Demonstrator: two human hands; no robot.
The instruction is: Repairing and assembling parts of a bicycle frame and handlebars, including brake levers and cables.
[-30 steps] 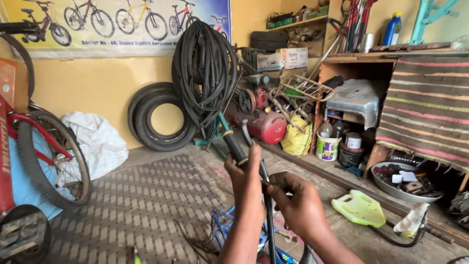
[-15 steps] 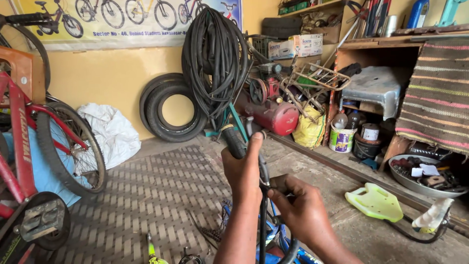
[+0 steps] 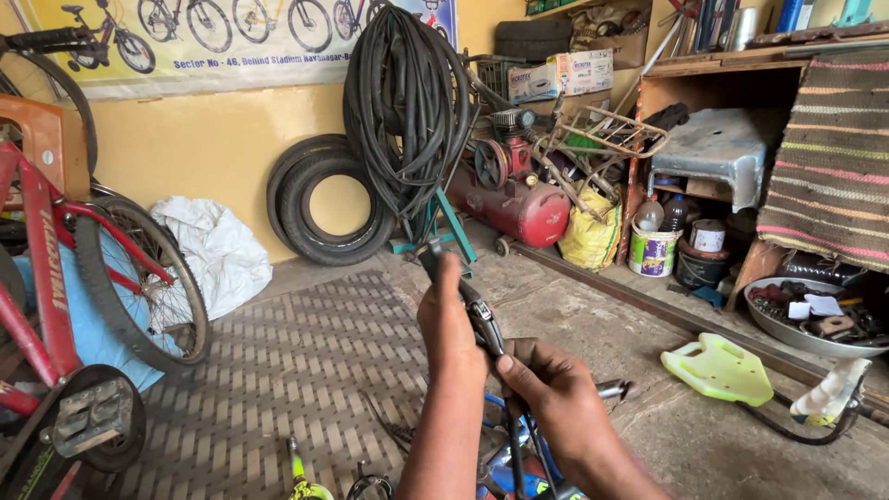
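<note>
My left hand [image 3: 449, 324] grips a black handlebar [image 3: 433, 259] by its rubber grip end, with the thumb up along it. Just below, my right hand [image 3: 546, 393] is closed around the brake lever [image 3: 483, 319] and the black cable that drops from it. Both hands are raised in the middle of the head view, above a blue bicycle frame [image 3: 505, 458] that is mostly hidden by my arms.
A red bicycle [image 3: 56, 278] with its wheel and pedal stands at the left. Tyres [image 3: 324, 199] and hanging tubes [image 3: 407, 102] lean on the yellow wall. A red air compressor [image 3: 519, 199], buckets, a green plastic piece [image 3: 718, 370] and a metal bowl of parts [image 3: 815, 319] lie right.
The view has tilted down and shifted right. My hands have dropped slightly in the view, and the right hand has closed tighter around the lever and cable.
</note>
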